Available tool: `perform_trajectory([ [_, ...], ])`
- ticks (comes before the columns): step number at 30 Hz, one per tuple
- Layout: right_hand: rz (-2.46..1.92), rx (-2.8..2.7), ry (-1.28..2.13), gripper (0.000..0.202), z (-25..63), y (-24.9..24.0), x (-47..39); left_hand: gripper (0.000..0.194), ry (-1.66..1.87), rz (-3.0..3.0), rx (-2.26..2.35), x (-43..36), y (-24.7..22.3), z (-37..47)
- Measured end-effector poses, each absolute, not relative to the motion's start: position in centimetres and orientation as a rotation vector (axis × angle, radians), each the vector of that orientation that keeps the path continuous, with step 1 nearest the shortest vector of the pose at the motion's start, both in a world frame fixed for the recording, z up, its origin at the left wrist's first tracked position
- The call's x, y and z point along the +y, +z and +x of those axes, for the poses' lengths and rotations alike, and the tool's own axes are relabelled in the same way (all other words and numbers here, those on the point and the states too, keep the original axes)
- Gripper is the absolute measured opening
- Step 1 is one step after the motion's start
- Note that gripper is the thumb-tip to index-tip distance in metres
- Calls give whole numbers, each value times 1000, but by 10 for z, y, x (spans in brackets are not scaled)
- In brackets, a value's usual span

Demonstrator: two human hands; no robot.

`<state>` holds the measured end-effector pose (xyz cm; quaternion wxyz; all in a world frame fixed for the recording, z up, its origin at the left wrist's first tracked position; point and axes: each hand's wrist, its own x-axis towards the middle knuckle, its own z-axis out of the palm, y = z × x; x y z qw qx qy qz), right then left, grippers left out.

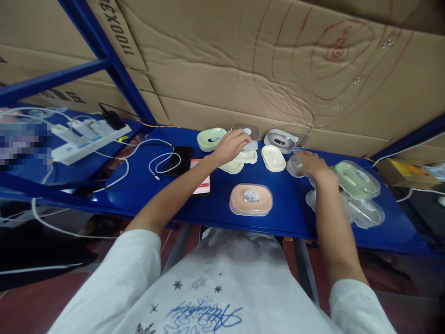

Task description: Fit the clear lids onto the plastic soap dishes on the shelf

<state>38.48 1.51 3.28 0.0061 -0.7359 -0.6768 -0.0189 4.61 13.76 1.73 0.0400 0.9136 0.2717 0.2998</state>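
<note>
My left hand (232, 145) is at the back of the table, fingers curled onto the edge of a clear plastic lid (255, 131). Beneath that hand lie cream oval inserts (232, 167), and another cream insert (273, 158) sits to their right. My right hand (313, 164) has its fingers closed at a small grey insert (294, 167), partly hidden by the hand. Between the hands at the back is a grey oval soap box (281, 141). A pale green box (211, 139) stands left of my left hand. Nearer my body lies a peach box with a clear cover (251, 200).
Right of my right forearm are a covered green box (358, 180) and clear covers (368, 214). Two phones, one black (178, 160) and one lit (202, 186), lie left with a white cable (139, 144). A power strip (90, 141) and cardboard wall (215, 69) border the table.
</note>
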Motion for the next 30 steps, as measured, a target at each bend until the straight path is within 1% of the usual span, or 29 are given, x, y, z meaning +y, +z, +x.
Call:
perform_trajectory([
  [2,-2301,-2138,-32,75,379,30,10,28,917,2797,851,135,14,44],
  [6,-2144,-2167,-8,59,359,33,7,29,761,2910,840,119,9,34],
  [9,-2047,-2031,-225,49,339,40,6,21,739,2909,857,98,13,25],
  [11,-2080,-1933,-358,43,329,45,2,20,699,2814,705,80,19,20],
  [12,-2117,-1920,-352,41,327,46,-1,22,652,2750,580,71,23,19],
  [14,-2186,-1994,-172,43,327,46,-7,30,514,2642,341,52,28,17],
  [15,-2213,-2065,-39,42,329,45,-9,38,435,2622,267,43,30,18],
  [17,-2238,-2199,182,41,335,39,-12,60,297,2639,218,30,30,19],
  [19,-2236,-2268,264,50,343,33,-12,80,222,2662,231,23,28,20],
  [20,-2222,-2282,265,53,346,31,-11,85,210,2662,230,22,27,20],
  [22,-2177,-2298,259,50,349,28,-8,79,224,2656,212,24,25,20],
  [24,-2120,-2303,238,46,348,29,-6,66,270,2665,210,28,23,20],
  [27,-2086,-2267,104,47,337,33,-5,50,403,2725,306,32,18,22],
  [28,-2088,-2243,25,47,332,34,-5,48,445,2747,339,32,15,23],
  [30,-2087,-2190,-146,46,322,38,-6,54,492,2776,374,32,10,25],
])
